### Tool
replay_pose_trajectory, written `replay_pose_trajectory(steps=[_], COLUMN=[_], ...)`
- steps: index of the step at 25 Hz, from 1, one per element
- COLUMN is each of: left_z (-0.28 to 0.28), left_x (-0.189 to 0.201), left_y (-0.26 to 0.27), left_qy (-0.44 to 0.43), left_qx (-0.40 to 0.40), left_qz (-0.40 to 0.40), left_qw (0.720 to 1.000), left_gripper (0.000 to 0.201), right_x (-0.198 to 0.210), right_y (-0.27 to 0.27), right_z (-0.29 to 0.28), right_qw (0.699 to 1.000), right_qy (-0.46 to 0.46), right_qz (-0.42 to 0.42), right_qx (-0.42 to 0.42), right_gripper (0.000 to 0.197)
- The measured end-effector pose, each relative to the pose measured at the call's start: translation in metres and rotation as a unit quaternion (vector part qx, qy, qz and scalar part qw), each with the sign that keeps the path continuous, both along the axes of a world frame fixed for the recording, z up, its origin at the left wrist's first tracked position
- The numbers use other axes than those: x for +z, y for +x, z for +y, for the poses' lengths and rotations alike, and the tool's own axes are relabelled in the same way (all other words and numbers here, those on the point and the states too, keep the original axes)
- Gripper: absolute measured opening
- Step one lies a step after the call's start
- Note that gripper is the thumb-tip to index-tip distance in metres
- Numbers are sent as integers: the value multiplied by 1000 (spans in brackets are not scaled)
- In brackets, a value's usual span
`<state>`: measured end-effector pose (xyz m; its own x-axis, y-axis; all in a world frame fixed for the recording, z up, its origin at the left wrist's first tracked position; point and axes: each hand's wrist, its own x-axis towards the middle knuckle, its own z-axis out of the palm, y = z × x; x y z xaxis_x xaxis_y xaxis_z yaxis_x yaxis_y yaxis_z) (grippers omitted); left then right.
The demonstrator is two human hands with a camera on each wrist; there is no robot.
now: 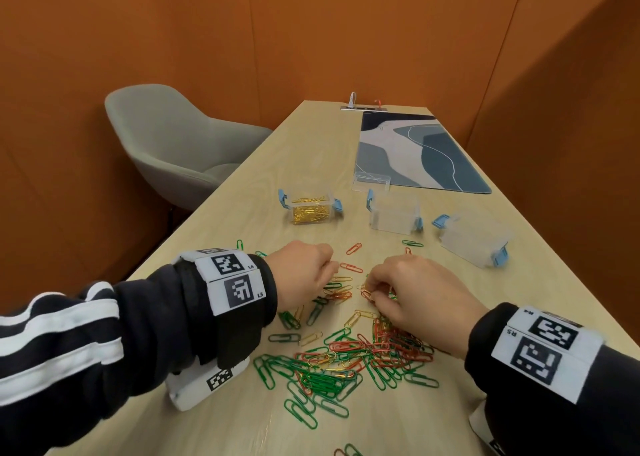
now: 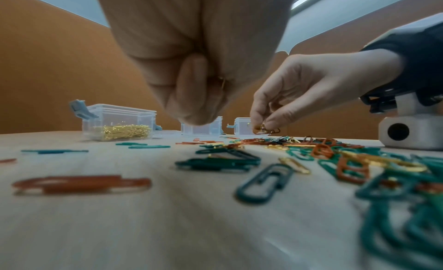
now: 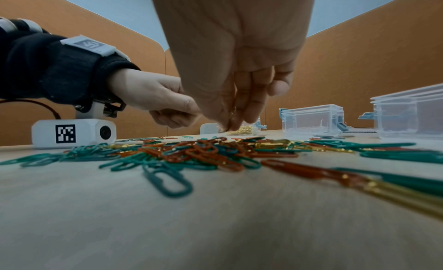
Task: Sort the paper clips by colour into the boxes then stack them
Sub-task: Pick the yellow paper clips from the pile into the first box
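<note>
A loose pile of green, red and gold paper clips point(image 1: 346, 355) lies on the wooden table between my wrists. My left hand point(image 1: 329, 268) hovers at the pile's far left edge with its fingers curled; in the left wrist view a gold clip point(image 2: 223, 84) shows inside the curled fingers. My right hand point(image 1: 372, 293) pinches a small bunch of gold and red clips point(image 2: 264, 129) just above the pile. Beyond stand three clear boxes with blue latches: one holding gold clips point(image 1: 310, 210), and two that look empty point(image 1: 394, 215) point(image 1: 474, 242).
A clear lid point(image 1: 371, 181) lies at the near edge of a blue patterned mat point(image 1: 415, 151) at the far right. A grey chair point(image 1: 173, 144) stands left of the table. Stray clips point(image 1: 353, 248) lie between the hands and the boxes.
</note>
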<state>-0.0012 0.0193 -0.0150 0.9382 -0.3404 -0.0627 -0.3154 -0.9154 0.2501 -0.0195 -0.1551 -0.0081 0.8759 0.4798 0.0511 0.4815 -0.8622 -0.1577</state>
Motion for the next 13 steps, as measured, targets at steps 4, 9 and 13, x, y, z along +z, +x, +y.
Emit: replay_pose_trajectory(steps=[4, 9, 13], left_z=[1, 0, -1], left_x=[1, 4, 7], left_y=[2, 8, 10], left_qy=[-53, 4, 32], left_qx=[-1, -29, -45], left_qz=[47, 67, 59], left_qw=[998, 997, 997], left_gripper=[9, 27, 24], right_x=[0, 2, 6], right_y=[1, 4, -2], right_z=[-1, -4, 0], right_qw=[999, 996, 997], right_qy=[0, 46, 64], right_qz=[22, 27, 33], right_qx=[-42, -73, -30], right_gripper=[25, 17, 16])
